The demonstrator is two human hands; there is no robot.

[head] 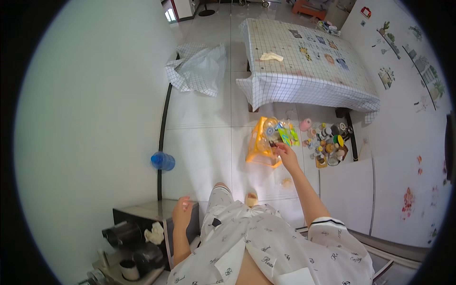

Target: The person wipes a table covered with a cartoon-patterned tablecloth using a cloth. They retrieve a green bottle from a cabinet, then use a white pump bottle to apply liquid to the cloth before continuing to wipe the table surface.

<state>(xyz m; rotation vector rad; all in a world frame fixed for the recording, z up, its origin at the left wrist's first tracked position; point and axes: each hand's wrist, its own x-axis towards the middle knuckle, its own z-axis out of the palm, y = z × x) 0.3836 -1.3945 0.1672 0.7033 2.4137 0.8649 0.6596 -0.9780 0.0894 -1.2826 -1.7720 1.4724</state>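
My right hand (283, 154) reaches to the edge of an orange plastic rack (254, 142) on the tiled floor, its fingers closed around a small dark item (273, 144) too small to name. Against those fingertips, clear plastic containers (263, 144) and a green packet (289, 136) lie on the rack. My left hand (182, 210) hangs by a low cabinet (142, 210), fingers loosely curled, with no object visible in it.
Jars and bottles (329, 142) crowd the floor at right, beside a pink roll (305, 124). Beyond stands a table with a checked cloth (310, 82). A blue bottle (163, 161) lies by the left wall; a checked cloth (199, 69) hangs further back.
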